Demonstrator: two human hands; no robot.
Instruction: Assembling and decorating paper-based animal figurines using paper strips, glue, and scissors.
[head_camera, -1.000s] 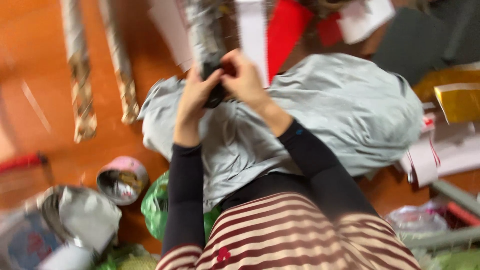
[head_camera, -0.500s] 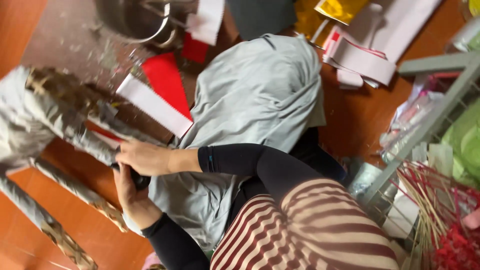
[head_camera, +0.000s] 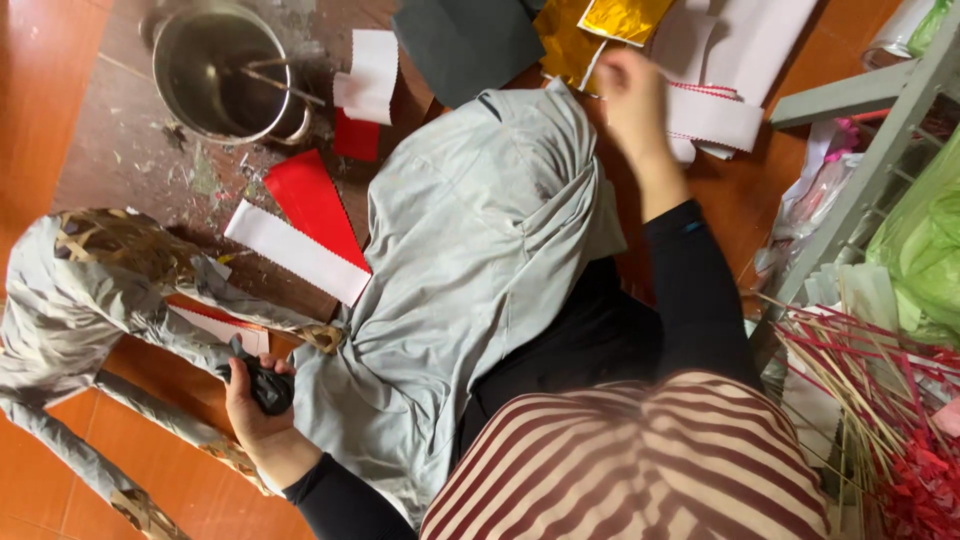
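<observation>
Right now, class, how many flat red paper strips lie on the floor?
2: one long red paper strip beside the white strip, and one short red piece below the metal pot. Others may be hidden.

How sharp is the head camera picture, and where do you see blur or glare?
Head view: mostly sharp and evenly lit, without hard shadows; the right hand over the white paper strips is smeared by motion blur; the left hand gripping a small black object is clear; the metal pot and gold foil show soft glare.
</observation>
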